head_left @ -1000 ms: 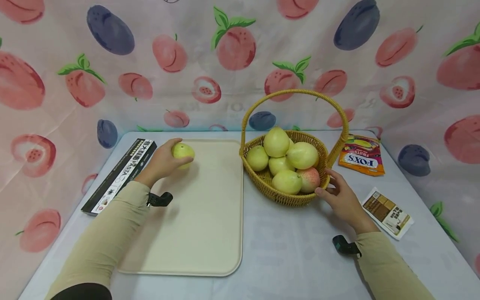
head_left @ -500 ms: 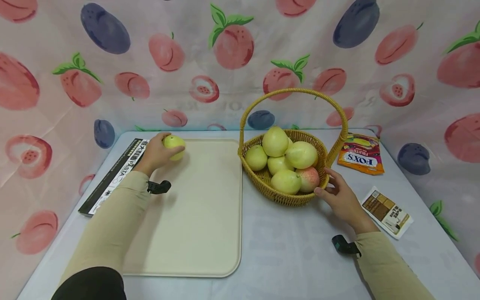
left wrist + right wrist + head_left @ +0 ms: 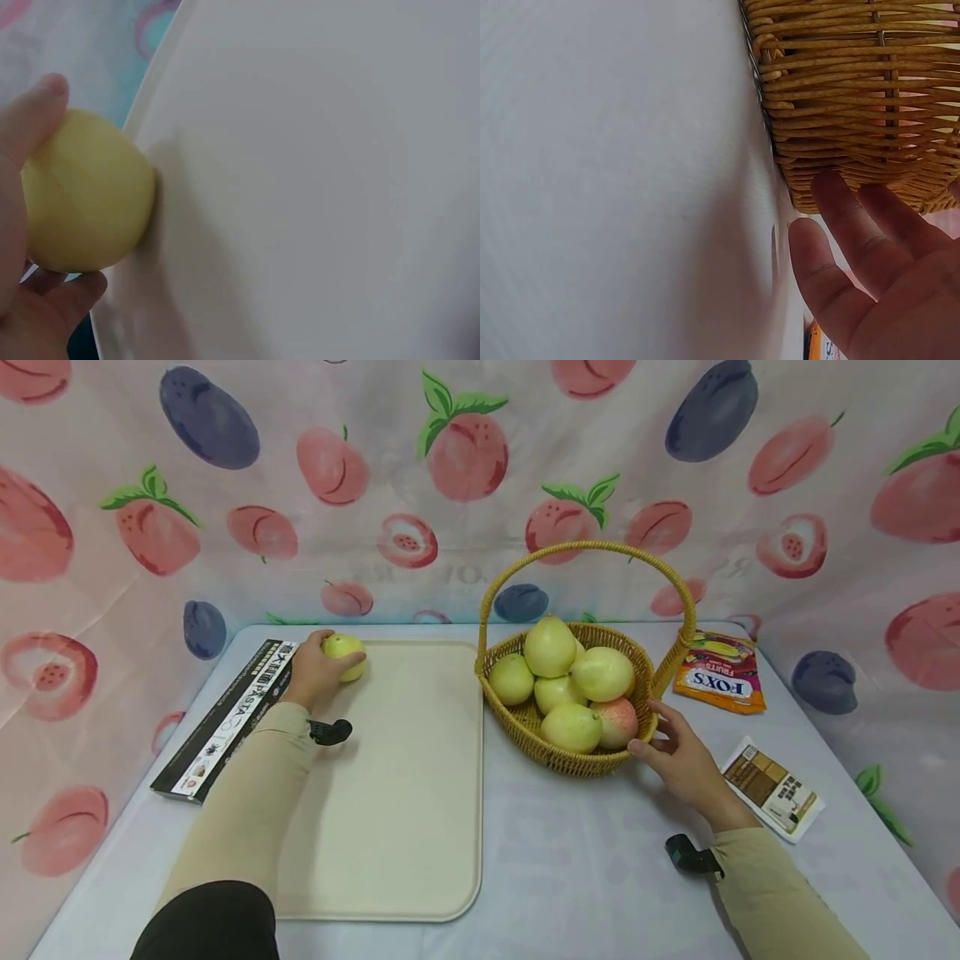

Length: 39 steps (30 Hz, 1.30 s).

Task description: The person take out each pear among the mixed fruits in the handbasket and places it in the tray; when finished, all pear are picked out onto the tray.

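Observation:
In the head view my left hand holds a yellow-green apple at the far left corner of a cream tray. The left wrist view shows thumb and fingers on opposite sides of the apple, which sits low beside the tray's edge. My right hand grips the near right rim of a wicker basket with thumb and forefinger. Its other fingers lie loosely against the woven side in the right wrist view. Several pale green fruits and one reddish fruit fill the basket.
A black pasta box lies along the tray's left side, partly under my left forearm. Right of the basket are an orange FOX'S candy bag and a brown-and-white packet. A fruit-print cloth hangs behind the table.
My left hand has carried the apple leftward and slightly down into the tray's far left corner. The right hand stays at the basket rim.

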Available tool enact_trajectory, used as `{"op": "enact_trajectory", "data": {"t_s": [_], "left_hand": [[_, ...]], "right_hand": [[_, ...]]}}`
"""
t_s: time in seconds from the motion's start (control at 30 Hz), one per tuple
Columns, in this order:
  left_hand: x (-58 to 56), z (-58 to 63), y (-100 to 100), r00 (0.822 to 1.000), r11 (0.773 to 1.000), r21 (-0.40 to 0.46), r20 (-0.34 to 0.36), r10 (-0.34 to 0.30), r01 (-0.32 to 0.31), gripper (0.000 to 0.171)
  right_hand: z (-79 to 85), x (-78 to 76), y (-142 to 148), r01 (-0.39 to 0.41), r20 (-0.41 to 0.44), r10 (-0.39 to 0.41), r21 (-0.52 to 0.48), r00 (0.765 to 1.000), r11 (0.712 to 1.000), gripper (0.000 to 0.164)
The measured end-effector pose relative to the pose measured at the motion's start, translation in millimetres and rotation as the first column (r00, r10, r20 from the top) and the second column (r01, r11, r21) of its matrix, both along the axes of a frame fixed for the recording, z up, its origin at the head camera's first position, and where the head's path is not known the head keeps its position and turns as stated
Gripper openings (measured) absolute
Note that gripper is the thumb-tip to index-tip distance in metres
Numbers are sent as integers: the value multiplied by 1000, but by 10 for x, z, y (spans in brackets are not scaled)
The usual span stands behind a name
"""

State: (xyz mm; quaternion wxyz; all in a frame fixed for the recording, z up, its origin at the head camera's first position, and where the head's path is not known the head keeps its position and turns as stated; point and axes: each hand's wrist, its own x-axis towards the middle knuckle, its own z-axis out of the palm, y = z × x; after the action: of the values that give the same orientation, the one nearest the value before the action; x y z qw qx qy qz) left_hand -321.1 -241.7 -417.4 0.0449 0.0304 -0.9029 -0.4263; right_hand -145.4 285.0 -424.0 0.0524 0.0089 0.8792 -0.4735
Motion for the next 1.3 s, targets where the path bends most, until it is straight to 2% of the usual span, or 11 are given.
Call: {"op": "enact_trajectory", "data": {"t_s": [0.17, 0.33, 0.43, 0.57, 0.7, 0.93, 1.3], "left_hand": [[-16, -81, 19, 997, 998, 31, -47, 57, -55, 88], [21, -77, 3, 990, 994, 17, -90, 106, -105, 89], [68, -50, -30, 990, 995, -19, -106, 97, -100, 86], [100, -12, -52, 992, 997, -38, -112, 56, -60, 77], [90, 7, -57, 995, 998, -38, -93, 36, -40, 70], [41, 31, -61, 998, 996, -65, -36, 51, -53, 69], [-50, 65, -93, 998, 996, -63, -17, 59, -60, 68]], "right_hand": [[18, 13, -9, -2, 5, 2, 2, 1000, 1000, 86], [24, 16, -3, -8, 3, 8, -2, 1000, 1000, 85], [29, 12, 4, -13, 1, 13, 15, 1000, 1000, 85], [51, 1, 24, -24, 22, 23, 34, 999, 999, 87], [85, 1, 34, -38, 21, 36, 58, 999, 998, 88], [161, 25, 71, -46, -45, 51, 103, 998, 994, 84], [170, -28, 107, -43, -4, 44, 56, 999, 997, 84]]}}
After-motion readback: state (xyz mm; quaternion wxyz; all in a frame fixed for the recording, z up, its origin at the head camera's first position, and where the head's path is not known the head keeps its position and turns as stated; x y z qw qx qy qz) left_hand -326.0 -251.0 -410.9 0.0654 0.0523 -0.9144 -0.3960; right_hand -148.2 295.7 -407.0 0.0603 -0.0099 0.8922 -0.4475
